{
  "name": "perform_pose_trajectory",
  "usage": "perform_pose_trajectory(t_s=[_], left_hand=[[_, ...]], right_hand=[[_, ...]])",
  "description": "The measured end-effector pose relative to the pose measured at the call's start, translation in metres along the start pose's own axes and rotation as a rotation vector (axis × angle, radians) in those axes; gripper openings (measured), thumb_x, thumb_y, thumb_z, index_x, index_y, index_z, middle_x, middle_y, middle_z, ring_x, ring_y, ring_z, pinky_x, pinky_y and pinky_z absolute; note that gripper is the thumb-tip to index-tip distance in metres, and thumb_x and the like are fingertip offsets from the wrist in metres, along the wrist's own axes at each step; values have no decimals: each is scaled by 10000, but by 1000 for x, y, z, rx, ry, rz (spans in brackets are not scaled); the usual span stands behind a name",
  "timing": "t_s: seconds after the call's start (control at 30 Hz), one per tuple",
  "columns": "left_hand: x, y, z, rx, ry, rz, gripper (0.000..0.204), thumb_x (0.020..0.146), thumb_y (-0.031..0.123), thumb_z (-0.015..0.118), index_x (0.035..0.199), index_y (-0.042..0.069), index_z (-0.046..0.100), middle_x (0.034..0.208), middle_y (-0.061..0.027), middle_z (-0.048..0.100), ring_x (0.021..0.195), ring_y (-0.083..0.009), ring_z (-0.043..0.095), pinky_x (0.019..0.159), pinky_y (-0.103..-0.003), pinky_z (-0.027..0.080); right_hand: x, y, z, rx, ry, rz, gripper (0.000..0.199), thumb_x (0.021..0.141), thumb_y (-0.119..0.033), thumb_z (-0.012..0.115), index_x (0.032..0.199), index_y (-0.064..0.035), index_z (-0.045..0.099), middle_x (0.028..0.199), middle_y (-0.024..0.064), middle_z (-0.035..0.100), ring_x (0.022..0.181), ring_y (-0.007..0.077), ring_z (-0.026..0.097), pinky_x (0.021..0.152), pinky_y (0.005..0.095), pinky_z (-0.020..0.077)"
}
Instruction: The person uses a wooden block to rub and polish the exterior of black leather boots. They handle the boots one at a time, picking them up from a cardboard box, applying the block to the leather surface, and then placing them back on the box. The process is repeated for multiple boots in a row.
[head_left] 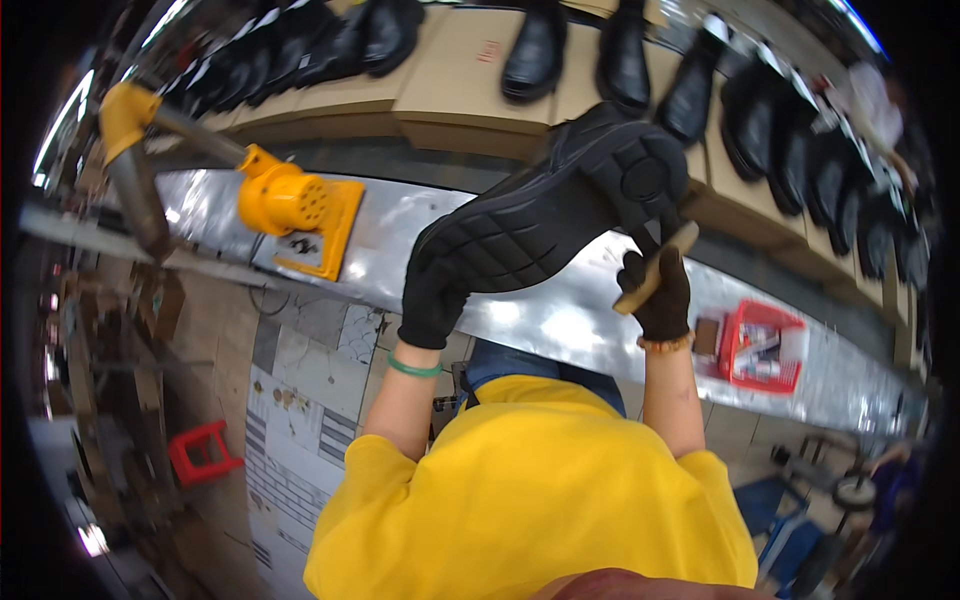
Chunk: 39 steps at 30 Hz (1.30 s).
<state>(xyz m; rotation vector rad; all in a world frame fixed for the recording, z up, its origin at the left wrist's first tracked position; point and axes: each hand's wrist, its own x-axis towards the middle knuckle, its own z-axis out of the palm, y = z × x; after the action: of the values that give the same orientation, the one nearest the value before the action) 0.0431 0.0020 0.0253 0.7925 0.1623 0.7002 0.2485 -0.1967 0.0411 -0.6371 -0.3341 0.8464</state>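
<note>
Over the metal bench [385, 232], the left hand [432, 308] is closed on the toe end of the black shoe [545, 205], raised sole-out above the bench's middle; maintain firm grip, as the heel could swing. Above the bench farther right, the right hand [669, 303] curls around a tan tool [656, 270]; light, even pressure seems advisable.

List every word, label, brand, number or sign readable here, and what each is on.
No text is legible enough to quote.
Red print on a cardboard box: too small and blurred.
Items in the red basket: any markings too small.
Held shoe: no lettering discernible.
</note>
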Motion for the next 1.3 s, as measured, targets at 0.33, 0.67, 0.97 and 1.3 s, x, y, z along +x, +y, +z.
perform_pose_trajectory(t_s=[0.33, 0.67, 0.97, 1.3], left_hand=[[-29, -13, 25, 968, -421, 293, 810, 525, -36, 827, 1230, 32, 434, 1284, -187, 483, 1170, -292, 500, 959, -377, 442], [-49, -53, 42, 813, -304, -514, 876, 647, 245, 816, 1349, 16, 345, 1351, -163, 418, 1200, -271, 459, 989, -341, 387], [-34, -62, 44, 708, -216, -222, 700, 624, 189, 833, 1218, 39, 494, 1136, -113, 586, 1023, -256, 576, 882, -336, 454], [-30, -49, 54, 1084, -301, 270, 784, 644, 142, 815, 1307, 36, 412, 1262, -141, 498, 1105, -270, 527, 926, -344, 447]], right_hand=[[-23, -2, -56, 278, 25, -9, 459, 851, -480, 582, 1135, -126, 518, 946, 32, 596, 747, 153, 578, 616, 288, 485], [-7, 17, -55, 140, -24, -72, 583, 890, -522, 469, 1245, -61, 474, 1197, 98, 558, 1116, 233, 519, 977, 388, 412], [14, -14, -9, -582, 122, -369, 410, 921, -357, 527, 1142, -12, 548, 1046, 69, 611, 937, 152, 584, 820, 276, 469], [34, 2, -30, -904, 145, -382, 305, 895, -143, 535, 1197, -114, 562, 1070, 153, 551, 936, 223, 586, 814, 303, 487]])
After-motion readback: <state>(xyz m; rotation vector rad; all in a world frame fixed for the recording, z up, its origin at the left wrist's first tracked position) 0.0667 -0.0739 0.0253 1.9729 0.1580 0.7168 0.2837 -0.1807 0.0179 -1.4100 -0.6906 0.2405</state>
